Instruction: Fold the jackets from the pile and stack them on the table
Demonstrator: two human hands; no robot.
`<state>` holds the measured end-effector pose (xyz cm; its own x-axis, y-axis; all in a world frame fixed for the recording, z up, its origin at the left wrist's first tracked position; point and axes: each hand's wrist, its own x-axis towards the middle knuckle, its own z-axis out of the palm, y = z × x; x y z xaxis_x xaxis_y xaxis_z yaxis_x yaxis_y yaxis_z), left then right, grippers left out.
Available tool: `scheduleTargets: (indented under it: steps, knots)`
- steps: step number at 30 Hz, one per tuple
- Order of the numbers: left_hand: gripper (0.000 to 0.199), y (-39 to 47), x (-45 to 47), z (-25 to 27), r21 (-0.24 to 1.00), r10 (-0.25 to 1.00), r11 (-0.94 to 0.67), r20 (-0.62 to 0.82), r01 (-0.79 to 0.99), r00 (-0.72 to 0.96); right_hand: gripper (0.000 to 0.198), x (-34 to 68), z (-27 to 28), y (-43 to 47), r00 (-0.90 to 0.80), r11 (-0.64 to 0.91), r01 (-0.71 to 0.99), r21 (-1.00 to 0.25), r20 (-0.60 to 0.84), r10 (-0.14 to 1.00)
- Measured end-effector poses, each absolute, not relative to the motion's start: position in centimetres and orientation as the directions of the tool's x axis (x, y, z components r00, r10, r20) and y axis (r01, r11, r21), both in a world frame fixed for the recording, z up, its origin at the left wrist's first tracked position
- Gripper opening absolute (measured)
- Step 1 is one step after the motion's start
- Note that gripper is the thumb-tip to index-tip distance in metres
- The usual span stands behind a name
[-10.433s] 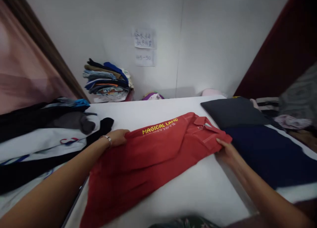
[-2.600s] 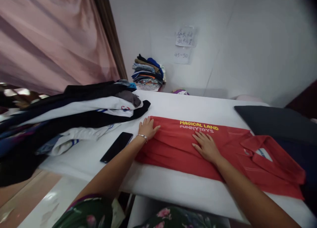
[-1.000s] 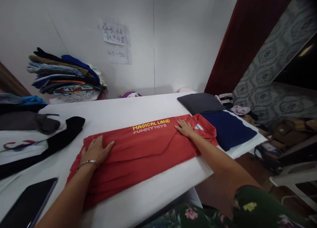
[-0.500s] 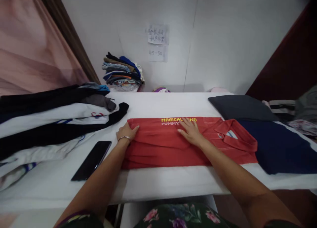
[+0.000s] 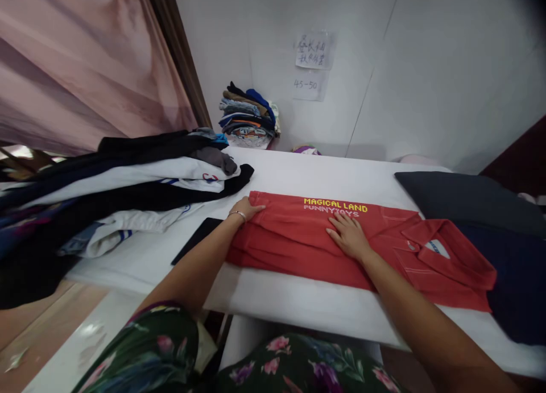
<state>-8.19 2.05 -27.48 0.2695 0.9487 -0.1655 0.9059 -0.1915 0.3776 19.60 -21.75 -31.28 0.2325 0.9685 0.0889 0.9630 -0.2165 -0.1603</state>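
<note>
A red collared shirt point(image 5: 290, 245), folded into a long strip, lies on the white table with its collar toward the right. Yellow letters reading "MAGICAL LAND" run along its far edge. My left hand point(image 5: 245, 211), with a bracelet at the wrist, grips the shirt's left end, thumb on top and the other fingers mostly out of sight at the edge. Flat on the middle of the shirt rests my right hand point(image 5: 352, 236), fingers spread just below the lettering. A black phone point(image 5: 198, 239) lies left of the shirt, partly covered by my left forearm.
Loose black and white clothes point(image 5: 128, 182) are heaped on the table's left side. Folded dark garments point(image 5: 469, 205) lie at the right, partly under the shirt's collar. A clothes stack point(image 5: 249, 114) stands by the back wall, near paper signs point(image 5: 313, 63).
The view has turned left, so the shirt and table appear further right and tilted. My right hand has slid nearer the shirt's near side, uncovering the lettering. My left hand stays at the shirt's end.
</note>
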Motion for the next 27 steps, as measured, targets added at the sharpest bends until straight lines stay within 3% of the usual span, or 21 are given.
scheduleTargets:
  steps: [6,12,18,22,24,27]
  knots:
    - [0.074,4.9,-7.6,-24.6,0.354,0.945,-0.319,0.042,0.879,0.326,0.054,19.5,-30.6,-20.4,0.224,-0.192,0.945,-0.263,0.096,0.970]
    - [0.077,6.9,-8.4,-27.3,0.367,0.963,-0.154,-0.153,0.917,0.223,0.055,18.9,-31.5,-19.5,0.147,-0.121,0.967,-0.224,0.104,0.984]
    - [0.071,6.1,-8.9,-28.0,0.377,0.969,-0.181,-0.092,0.908,0.231,0.054,19.2,-32.2,-19.6,0.137,-0.101,0.966,-0.239,0.140,0.981]
    - [0.057,3.7,-9.7,-27.1,0.377,0.911,-0.413,0.161,0.829,0.380,0.053,19.4,-31.8,-19.6,0.150,-0.094,0.929,-0.358,0.131,0.980]
    - [0.053,1.5,-10.5,-27.0,0.420,0.812,-0.581,0.244,0.697,0.530,0.053,19.7,-31.2,-20.6,0.144,-0.078,0.875,-0.479,0.103,0.984]
    - [0.054,-2.3,-12.1,-27.7,0.443,0.603,-0.767,0.252,0.464,0.757,0.052,20.6,-30.4,-23.9,0.132,-0.050,0.739,-0.672,0.072,0.989]
